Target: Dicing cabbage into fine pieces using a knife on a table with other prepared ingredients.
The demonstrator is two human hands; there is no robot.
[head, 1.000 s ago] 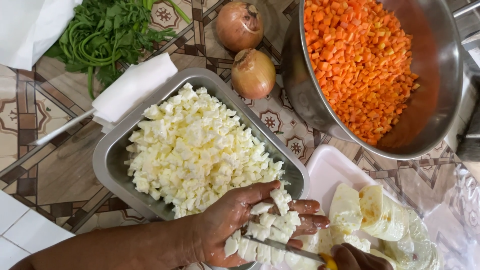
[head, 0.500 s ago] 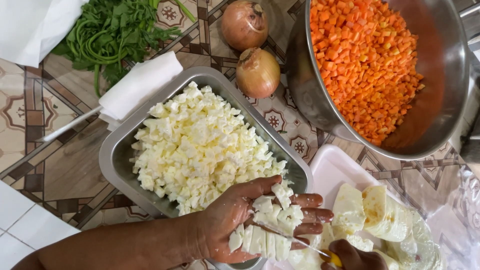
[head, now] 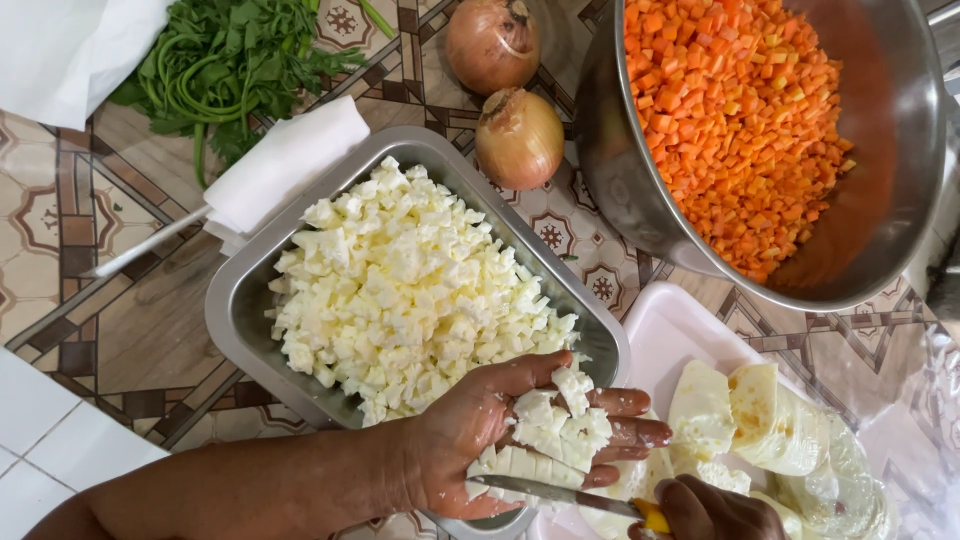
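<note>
My left hand (head: 480, 440) is cupped palm-up over the near corner of a grey metal tray (head: 235, 310), holding a heap of diced white cheese (head: 550, 425). The tray is full of more diced white cheese (head: 400, 290). My right hand (head: 710, 510), at the bottom edge, grips a knife with a yellow handle; its blade (head: 545, 490) lies against the cubes in my left palm. Just right of both hands, slabs of white cheese (head: 740, 420) rest on a white board (head: 670, 330).
A large steel bowl (head: 900, 130) of diced carrot (head: 730, 110) stands at the top right. Two onions (head: 518, 138) lie between bowl and tray. Green herbs (head: 225, 65) and a folded white cloth (head: 285, 160) are at the top left, on a patterned tiled surface (head: 120, 320).
My left hand has lifted slightly with the cheese cubes gathered in the palm. The knife blade has slid further under them. The view has shifted a little.
</note>
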